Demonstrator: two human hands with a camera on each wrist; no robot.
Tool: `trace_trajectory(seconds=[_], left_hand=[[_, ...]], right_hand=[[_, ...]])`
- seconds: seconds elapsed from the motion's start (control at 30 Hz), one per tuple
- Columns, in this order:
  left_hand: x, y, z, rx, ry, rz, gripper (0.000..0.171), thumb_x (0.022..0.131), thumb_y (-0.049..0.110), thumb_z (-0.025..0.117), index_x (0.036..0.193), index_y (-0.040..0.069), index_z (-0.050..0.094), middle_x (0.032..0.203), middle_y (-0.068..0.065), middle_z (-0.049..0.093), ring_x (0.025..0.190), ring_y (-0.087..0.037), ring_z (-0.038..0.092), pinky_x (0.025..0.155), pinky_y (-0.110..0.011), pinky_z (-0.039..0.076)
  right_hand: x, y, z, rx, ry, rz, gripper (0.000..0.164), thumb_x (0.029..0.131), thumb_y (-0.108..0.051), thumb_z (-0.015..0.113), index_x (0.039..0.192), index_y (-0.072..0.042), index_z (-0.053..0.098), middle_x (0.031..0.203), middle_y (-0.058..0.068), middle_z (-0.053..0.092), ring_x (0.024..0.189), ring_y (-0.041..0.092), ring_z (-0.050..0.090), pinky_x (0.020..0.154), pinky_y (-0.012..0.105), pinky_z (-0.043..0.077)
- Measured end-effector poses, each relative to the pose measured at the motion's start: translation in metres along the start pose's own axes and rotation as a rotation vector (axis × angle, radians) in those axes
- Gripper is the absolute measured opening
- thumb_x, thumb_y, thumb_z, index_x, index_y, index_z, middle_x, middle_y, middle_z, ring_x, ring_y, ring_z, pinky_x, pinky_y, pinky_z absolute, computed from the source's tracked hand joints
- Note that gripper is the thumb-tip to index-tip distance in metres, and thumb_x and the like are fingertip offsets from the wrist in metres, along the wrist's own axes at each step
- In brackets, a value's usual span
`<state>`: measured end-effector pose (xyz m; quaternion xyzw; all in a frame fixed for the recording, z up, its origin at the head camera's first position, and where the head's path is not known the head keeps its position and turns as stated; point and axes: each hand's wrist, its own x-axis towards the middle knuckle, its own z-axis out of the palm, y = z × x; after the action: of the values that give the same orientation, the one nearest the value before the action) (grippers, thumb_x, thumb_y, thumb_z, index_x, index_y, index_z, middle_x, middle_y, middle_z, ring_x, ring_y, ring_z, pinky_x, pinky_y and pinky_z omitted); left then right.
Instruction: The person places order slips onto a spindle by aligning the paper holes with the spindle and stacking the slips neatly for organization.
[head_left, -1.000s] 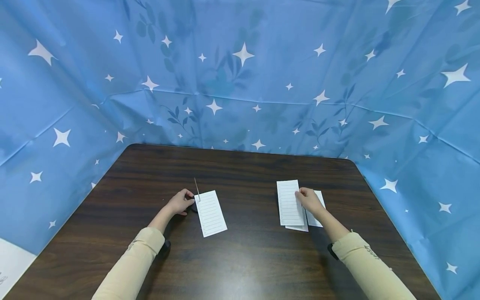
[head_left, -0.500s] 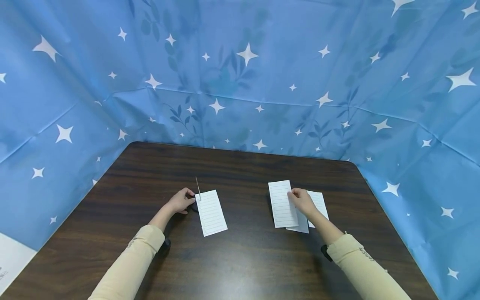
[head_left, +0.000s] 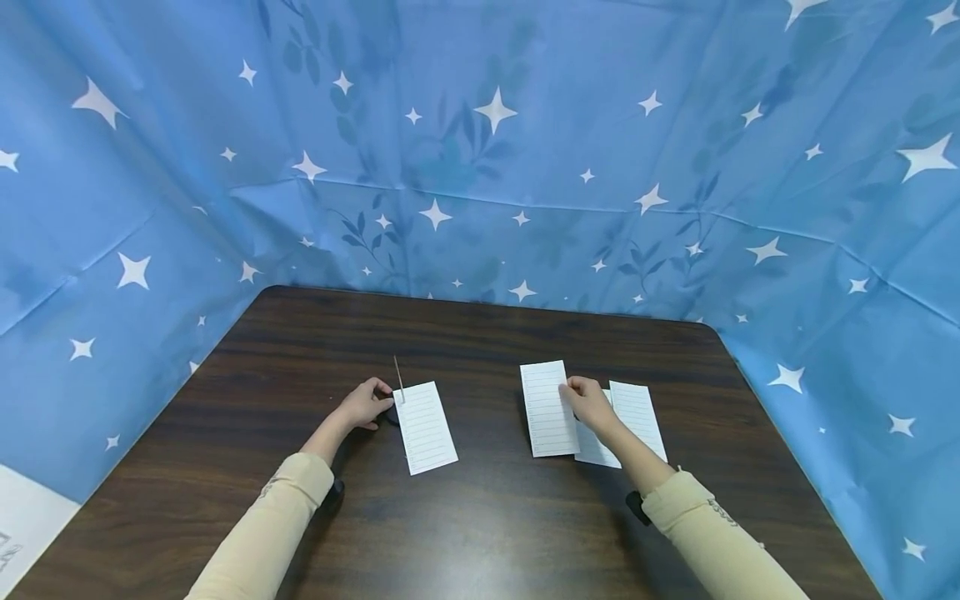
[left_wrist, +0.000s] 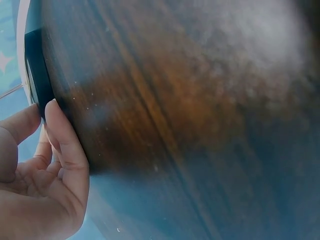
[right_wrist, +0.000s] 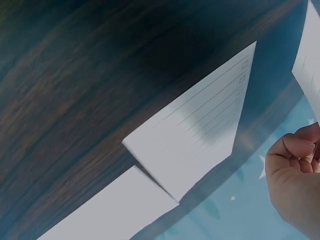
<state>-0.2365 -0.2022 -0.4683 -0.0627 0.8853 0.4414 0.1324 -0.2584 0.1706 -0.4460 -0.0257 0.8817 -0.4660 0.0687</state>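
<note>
In the head view my left hand (head_left: 363, 406) is at a receipt spike, whose thin upright rod (head_left: 400, 380) rises through the top corner of a white lined paper slip (head_left: 427, 429). The left wrist view shows thumb and fingers pinching the edge of the spike's black base (left_wrist: 40, 75). My right hand (head_left: 590, 402) pinches another lined slip (head_left: 546, 412) by its right edge, raised over the table to the right of the spike. Beneath and beside that hand lie two more slips, one lined (head_left: 636, 412) and one partly covered (head_left: 595, 447).
A dark wood-grain table (head_left: 480, 517) carries everything. Behind and around it hangs a blue curtain (head_left: 480, 150) with white stars. A white sheet (head_left: 30, 525) shows past the table's left edge.
My right hand has moved left with its slip, away from the two slips on the table, uncovering more of them. My left hand has stayed at the spike's base.
</note>
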Motion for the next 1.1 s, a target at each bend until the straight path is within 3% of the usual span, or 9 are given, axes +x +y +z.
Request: trace_trajectory(seconds=[0.17,0.33,0.37,0.43,0.57,0.6,0.83,1.1], left_hand=[[-0.006,0.003,0.004,0.006,0.013,-0.001,0.024,0.095,0.009,0.052,0.115,-0.004,0.048,0.071,-0.004,0.040,0.058,-0.012,0.041,0.055,-0.027,0.055],[-0.005,0.000,0.004,0.005,-0.009,-0.005,0.024,0.095,0.010,0.051,0.115,-0.004,0.047,0.073,-0.007,0.042,0.057,-0.013,0.042,0.060,-0.034,0.058],[-0.001,-0.008,0.004,-0.022,-0.012,0.045,0.024,0.096,0.016,0.053,0.112,-0.001,0.049,0.072,-0.005,0.042,0.056,-0.011,0.042,0.058,-0.032,0.057],[0.002,-0.010,0.003,-0.016,-0.016,0.049,0.025,0.096,0.017,0.053,0.113,-0.001,0.048,0.073,-0.006,0.042,0.057,-0.013,0.043,0.059,-0.034,0.058],[0.003,-0.008,0.001,-0.003,-0.011,0.043,0.027,0.097,0.017,0.051,0.115,-0.002,0.047,0.072,-0.005,0.041,0.057,-0.012,0.042,0.060,-0.033,0.058],[0.000,-0.002,0.001,0.022,-0.013,-0.004,0.026,0.097,0.011,0.049,0.117,-0.005,0.045,0.073,-0.007,0.041,0.058,-0.014,0.041,0.064,-0.036,0.058],[-0.003,0.002,-0.001,0.024,-0.016,0.004,0.025,0.098,0.009,0.045,0.118,-0.006,0.044,0.072,-0.004,0.039,0.057,-0.012,0.039,0.064,-0.035,0.059],[-0.002,0.002,0.001,-0.043,0.020,-0.027,0.028,0.098,0.011,0.045,0.119,-0.007,0.043,0.086,-0.013,0.042,0.073,-0.019,0.044,0.067,-0.036,0.059]], right_hand=[[-0.004,-0.006,0.006,0.022,0.000,-0.009,0.024,0.097,-0.014,0.045,0.077,-0.003,0.050,0.056,-0.003,0.037,0.053,0.012,0.034,0.049,0.023,0.030],[-0.006,-0.018,0.018,0.022,-0.015,-0.037,0.024,0.097,-0.015,0.046,0.077,-0.003,0.051,0.061,-0.001,0.037,0.058,0.014,0.034,0.052,0.025,0.030],[-0.007,-0.021,0.020,0.020,-0.019,-0.044,0.024,0.097,-0.015,0.046,0.077,-0.003,0.050,0.062,0.000,0.036,0.058,0.014,0.033,0.052,0.025,0.030],[-0.007,-0.027,0.026,0.028,-0.029,-0.055,0.024,0.097,-0.015,0.046,0.077,-0.003,0.050,0.061,0.000,0.036,0.058,0.014,0.032,0.052,0.025,0.029],[-0.006,-0.037,0.038,0.033,-0.038,-0.068,0.024,0.097,-0.015,0.047,0.077,-0.004,0.051,0.059,0.000,0.035,0.056,0.014,0.031,0.051,0.025,0.028],[-0.006,-0.039,0.040,0.034,-0.039,-0.071,0.024,0.097,-0.015,0.048,0.077,-0.004,0.052,0.060,0.000,0.035,0.056,0.014,0.031,0.051,0.025,0.028],[-0.004,-0.057,0.056,0.057,-0.091,-0.109,0.024,0.099,-0.016,0.047,0.079,-0.004,0.053,0.059,0.000,0.035,0.052,0.013,0.029,0.048,0.024,0.026],[-0.004,-0.079,0.071,0.079,-0.125,-0.171,0.025,0.098,-0.014,0.048,0.076,-0.004,0.053,0.058,-0.001,0.035,0.052,0.012,0.029,0.047,0.023,0.025]])
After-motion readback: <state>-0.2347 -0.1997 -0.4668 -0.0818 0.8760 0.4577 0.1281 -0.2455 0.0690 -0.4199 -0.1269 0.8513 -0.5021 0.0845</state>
